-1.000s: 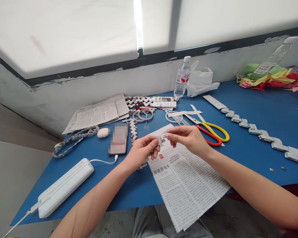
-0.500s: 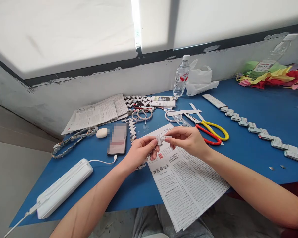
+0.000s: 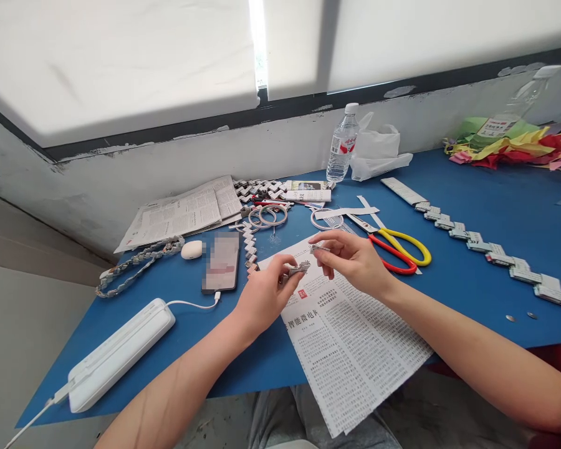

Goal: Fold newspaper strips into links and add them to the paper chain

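My left hand [image 3: 267, 292] is closed on the end of a woven newspaper chain [image 3: 301, 269], pinched between thumb and fingers. A zigzag length of folded-paper chain [image 3: 250, 246] shows just behind that hand; whether it is the same piece I cannot tell. My right hand [image 3: 348, 257] pinches a small folded newspaper strip [image 3: 316, 249] between thumb and index finger. A small gap separates the two pieces. Both hands are above the far part of a newspaper sheet [image 3: 350, 349], which hangs over the table's front edge.
Scissors [image 3: 404, 249] with red and yellow handles lie beyond my right hand, near tape rings [image 3: 327, 218]. A phone [image 3: 221, 262], a white earbud case [image 3: 191, 250] and a long white device [image 3: 121, 355] are at left. A water bottle [image 3: 342, 143] stands behind; another zigzag chain [image 3: 477, 240] stretches right.
My hands have moved apart, separating the small folded piece in the right from the chain end in the left. The left hand has turned and lowered slightly.
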`<control>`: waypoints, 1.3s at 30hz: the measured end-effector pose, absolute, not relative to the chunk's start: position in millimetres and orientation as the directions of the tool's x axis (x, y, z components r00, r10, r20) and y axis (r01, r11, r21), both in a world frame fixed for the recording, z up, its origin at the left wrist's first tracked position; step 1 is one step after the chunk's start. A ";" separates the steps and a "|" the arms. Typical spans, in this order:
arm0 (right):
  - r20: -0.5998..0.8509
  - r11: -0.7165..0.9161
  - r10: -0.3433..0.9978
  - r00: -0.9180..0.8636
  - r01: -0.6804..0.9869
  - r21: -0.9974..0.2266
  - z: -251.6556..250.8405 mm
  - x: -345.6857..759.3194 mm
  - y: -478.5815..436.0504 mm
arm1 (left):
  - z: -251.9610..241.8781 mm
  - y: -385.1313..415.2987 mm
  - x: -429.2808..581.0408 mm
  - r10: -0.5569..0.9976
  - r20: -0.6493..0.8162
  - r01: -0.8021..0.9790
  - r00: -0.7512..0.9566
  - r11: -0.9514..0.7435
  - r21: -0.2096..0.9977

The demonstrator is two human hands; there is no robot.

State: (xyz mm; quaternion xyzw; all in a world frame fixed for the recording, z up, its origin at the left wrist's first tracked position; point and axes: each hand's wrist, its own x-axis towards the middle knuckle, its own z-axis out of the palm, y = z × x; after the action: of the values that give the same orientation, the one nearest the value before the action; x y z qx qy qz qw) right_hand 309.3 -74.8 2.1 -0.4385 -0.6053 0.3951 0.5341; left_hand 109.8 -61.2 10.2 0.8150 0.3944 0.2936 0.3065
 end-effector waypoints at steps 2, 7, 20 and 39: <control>0.287 0.300 0.953 -0.098 0.157 -0.941 0.7 309.7 -74.9 | 9.1 -61.8 109.2 0.792 0.319 0.490 0.520 -0.583 0.648; 0.325 0.352 0.934 -0.150 0.211 -0.912 0.1 306.7 -77.2 | 7.8 -60.3 107.8 0.708 0.435 0.508 0.556 -0.704 0.496; 0.633 0.653 0.756 -0.170 0.273 -0.706 1.0 303.9 -79.9 | 9.6 -67.8 108.5 0.673 0.602 0.331 0.430 -0.738 0.588; 0.771 0.762 0.613 -0.173 0.386 -0.520 1.4 299.1 -83.9 | 9.9 -65.6 108.9 0.566 0.714 0.294 0.413 -0.824 0.484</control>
State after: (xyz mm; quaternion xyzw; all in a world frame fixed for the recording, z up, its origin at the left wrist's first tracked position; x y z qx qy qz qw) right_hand 299.1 -83.9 1.4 -0.3291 -0.7590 0.1028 0.5522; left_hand 108.9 -65.6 9.9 0.8282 0.2596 0.4756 0.1428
